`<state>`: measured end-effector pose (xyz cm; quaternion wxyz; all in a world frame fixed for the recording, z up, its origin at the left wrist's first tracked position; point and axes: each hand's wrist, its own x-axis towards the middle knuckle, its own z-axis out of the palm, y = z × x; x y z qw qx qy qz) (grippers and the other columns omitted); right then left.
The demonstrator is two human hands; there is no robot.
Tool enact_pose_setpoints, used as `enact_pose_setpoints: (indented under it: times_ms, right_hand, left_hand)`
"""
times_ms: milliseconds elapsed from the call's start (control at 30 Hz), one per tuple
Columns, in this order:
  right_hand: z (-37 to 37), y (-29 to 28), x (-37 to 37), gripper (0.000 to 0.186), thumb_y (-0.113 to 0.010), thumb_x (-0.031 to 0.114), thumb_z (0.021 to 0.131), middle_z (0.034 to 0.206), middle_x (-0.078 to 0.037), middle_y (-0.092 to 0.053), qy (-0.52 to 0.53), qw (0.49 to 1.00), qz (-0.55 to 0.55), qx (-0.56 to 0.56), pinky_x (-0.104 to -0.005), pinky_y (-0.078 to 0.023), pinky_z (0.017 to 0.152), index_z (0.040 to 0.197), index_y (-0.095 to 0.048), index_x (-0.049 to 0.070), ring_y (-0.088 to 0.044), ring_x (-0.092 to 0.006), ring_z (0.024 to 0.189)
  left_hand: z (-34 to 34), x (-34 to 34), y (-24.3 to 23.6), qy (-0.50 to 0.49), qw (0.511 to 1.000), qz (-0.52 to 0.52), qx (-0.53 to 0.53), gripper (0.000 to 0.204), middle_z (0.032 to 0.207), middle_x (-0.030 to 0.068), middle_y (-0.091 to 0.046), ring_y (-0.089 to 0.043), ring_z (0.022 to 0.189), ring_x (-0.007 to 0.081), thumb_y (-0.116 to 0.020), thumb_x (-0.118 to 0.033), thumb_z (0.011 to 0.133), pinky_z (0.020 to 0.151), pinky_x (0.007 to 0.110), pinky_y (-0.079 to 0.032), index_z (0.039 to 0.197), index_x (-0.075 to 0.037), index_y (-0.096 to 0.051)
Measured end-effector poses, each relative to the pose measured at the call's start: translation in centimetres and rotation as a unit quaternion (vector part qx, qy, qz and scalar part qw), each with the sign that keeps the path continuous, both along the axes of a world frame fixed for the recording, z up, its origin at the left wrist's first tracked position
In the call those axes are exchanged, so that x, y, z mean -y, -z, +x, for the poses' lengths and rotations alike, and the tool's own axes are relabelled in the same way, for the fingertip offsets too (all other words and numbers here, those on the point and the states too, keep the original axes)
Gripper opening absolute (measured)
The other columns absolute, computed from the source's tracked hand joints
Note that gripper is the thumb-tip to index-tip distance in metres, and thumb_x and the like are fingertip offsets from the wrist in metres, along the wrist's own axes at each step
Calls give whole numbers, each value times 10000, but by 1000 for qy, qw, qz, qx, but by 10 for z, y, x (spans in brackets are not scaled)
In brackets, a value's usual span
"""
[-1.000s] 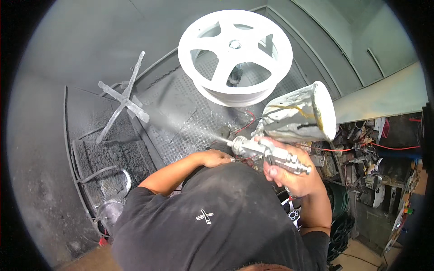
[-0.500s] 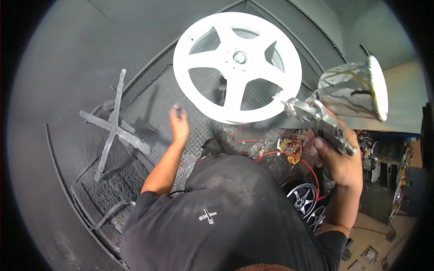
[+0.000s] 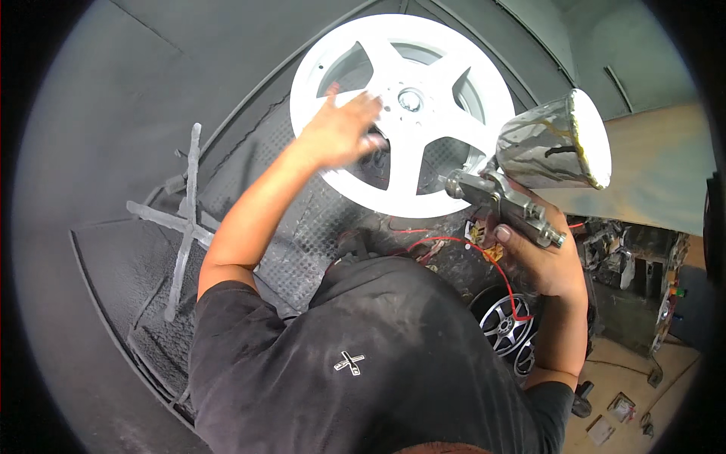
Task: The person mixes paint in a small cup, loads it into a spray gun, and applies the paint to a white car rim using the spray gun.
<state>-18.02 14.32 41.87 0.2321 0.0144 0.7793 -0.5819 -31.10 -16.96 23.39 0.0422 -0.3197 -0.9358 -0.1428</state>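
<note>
the person's left hand (image 3: 340,129) lay spread on the white five-spoke alloy wheel (image 3: 404,113), fingers apart and a little blurred, the palm over a spoke and the gap beside the hub. that grip was open, flat against the painted metal and clamped on nothing. the wheel stood face-up toward the camera, above the dark perforated metal floor grating (image 3: 302,242) of a grey, powder-coated spray booth, its lower rim close above the person's head and shoulders.

the right hand (image 3: 541,257) was closed around the handle of a silver metal spray gun (image 3: 503,204), the grip tight on it, thumb up along the body. the gun's nozzle pointed left toward the wheel's lower right rim, just beside it (whether it touched could not be told). on top of the gun sat a conical paint cup wrapped in crinkled silver foil (image 3: 552,147) with a pale lid facing right.

left of the arm, a grey cross-shaped metal stand (image 3: 185,219) lay well apart from the wheel. red wires (image 3: 484,253) trailed under the gun, and a dark multi-spoke wheel with bright spokes (image 3: 503,325) lay below the right wrist. the person wore a black t-shirt (image 3: 363,363).
</note>
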Motion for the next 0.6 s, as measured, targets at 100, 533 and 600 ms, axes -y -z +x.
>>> enact_pose_setpoints:
  times_ms: [100, 533, 600]
  right_hand:
    - [6, -13, -13, 573, -743, 145, 855, 867, -45, -675, 3, 999, 34, 11, -251, -468, 587, 1373, -562, -21, -568, -88, 701]
    - [20, -70, -63, 683, -780, 281, 830, 800, -57, -670, 71, 992, 71, -76, -217, -427, 568, 1375, -541, -55, -549, -83, 624]
    - [15, -74, -65, 667, -773, 268, 839, 809, -60, -669, 52, 992, 74, -83, -215, -425, 555, 1376, -541, -53, -551, -83, 625]
  left_hand:
    - [-25, 58, -16, -181, 975, -65, -114, 565, 1456, 212, -511, -416, 1408, 360, -558, -377, 970, 1164, 544, -292, 1409, -24, -521]
    - [37, 60, 183, -358, 473, 697, 402, 766, 1595, 178, -315, -321, 1448, 379, -365, -577, 1030, 1182, 524, -251, 1550, -21, -281]
    - [33, 69, 196, -360, 471, 690, 415, 755, 1593, 179, -319, -314, 1452, 380, -387, -560, 1028, 1184, 535, -243, 1547, -20, -288]
